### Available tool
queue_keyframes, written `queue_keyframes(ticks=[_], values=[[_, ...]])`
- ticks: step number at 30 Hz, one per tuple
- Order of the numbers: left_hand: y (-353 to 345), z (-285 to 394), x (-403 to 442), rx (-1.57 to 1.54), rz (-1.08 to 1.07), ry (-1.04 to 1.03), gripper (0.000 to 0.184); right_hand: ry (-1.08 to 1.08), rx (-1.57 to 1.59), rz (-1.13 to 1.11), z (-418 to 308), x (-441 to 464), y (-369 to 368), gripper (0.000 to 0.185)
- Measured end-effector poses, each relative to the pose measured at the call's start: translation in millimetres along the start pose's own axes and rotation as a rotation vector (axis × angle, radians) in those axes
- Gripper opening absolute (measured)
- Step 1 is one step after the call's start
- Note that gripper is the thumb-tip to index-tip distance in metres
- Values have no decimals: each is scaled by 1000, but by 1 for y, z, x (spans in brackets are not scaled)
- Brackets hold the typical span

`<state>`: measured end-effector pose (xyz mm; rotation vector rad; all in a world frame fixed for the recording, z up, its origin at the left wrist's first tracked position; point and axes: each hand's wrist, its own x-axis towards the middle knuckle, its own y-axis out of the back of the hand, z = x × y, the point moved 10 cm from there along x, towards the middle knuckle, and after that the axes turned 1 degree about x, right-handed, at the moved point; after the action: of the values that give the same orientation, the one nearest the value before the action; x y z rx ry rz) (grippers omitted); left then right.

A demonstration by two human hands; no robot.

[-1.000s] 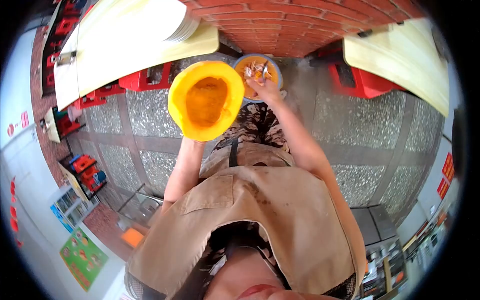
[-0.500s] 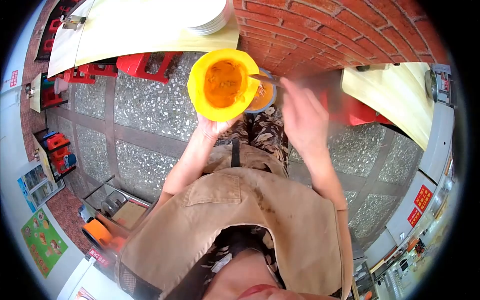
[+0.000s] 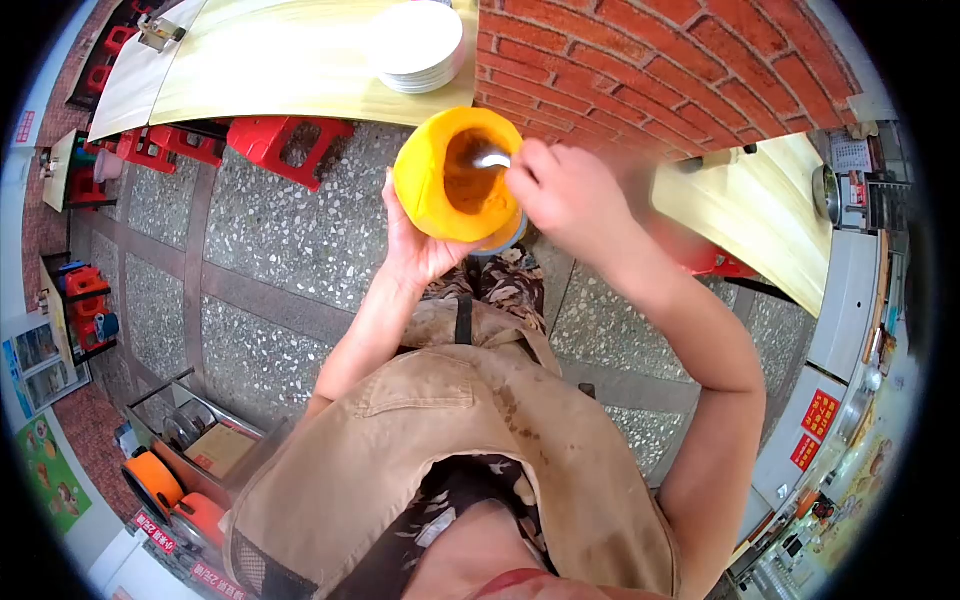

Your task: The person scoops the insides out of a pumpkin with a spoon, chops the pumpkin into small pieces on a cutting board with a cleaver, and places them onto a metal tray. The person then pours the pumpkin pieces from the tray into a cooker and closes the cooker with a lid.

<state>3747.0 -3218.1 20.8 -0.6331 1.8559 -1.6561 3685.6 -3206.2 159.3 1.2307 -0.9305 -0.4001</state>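
The left hand, spread open, supports a hollowed yellow pumpkin from below and along its side, holding it up in front of the body with its opening tilted to the right. The right hand is closed around a metal spoon, whose bowl is at the pumpkin's cavity. Beneath the pumpkin, a blue-rimmed basin is mostly hidden. White plates stand stacked on the desk beside the brick wall.
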Motion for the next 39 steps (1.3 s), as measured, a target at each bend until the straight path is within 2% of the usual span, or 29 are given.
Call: queue_keyframes(ticks=[1,3,5,7,10,14,17,19,21,24,25,27,29,31,32,33,35,37,39], values=[[-3,3,1,4,-10,-4,87,1,9,-79,-1,-1,-13,14],[4,8,-1,88,84,-22,87,28,15,-72,-10,-6,-12,11],[-2,7,-2,92,73,-20,88,1,2,-152,-10,-6,-8,12],[-10,9,-3,161,42,-46,89,1,-45,-121,-8,-3,6,18],[-13,10,-7,145,3,-39,89,110,-87,70,-12,6,27,30],[-12,5,-10,32,-16,54,84,134,-174,123,-18,17,24,27],[-14,5,-8,42,28,25,84,145,-134,24,-27,11,7,24],[-11,11,-7,86,91,-56,85,78,-11,-220,-21,6,-5,22],[-12,13,-10,22,50,-55,78,64,14,-233,-21,14,5,20],[-9,13,-13,-48,94,11,56,119,-26,57,-28,35,32,17],[-6,12,-13,-44,97,14,56,114,-25,60,-29,42,28,17],[-23,11,-13,-75,-135,34,83,142,-103,78,-36,54,20,19],[-16,12,-16,-109,-74,32,82,122,-122,86,-38,52,9,18],[-17,13,-19,-100,-102,29,80,113,-66,-32,-46,47,-5,17],[0,20,-18,-76,38,-40,79,156,-72,-154,-53,43,-12,16],[1,18,-21,-80,42,-39,79,155,-68,-158,-54,43,-8,16],[0,14,-24,-65,38,-35,79,42,24,-318,-42,43,-13,15],[-1,18,-23,-87,75,-62,77,55,43,-292,-42,50,-4,15],[-9,14,-25,-133,-40,24,75,55,55,-35,-45,63,18,16]])
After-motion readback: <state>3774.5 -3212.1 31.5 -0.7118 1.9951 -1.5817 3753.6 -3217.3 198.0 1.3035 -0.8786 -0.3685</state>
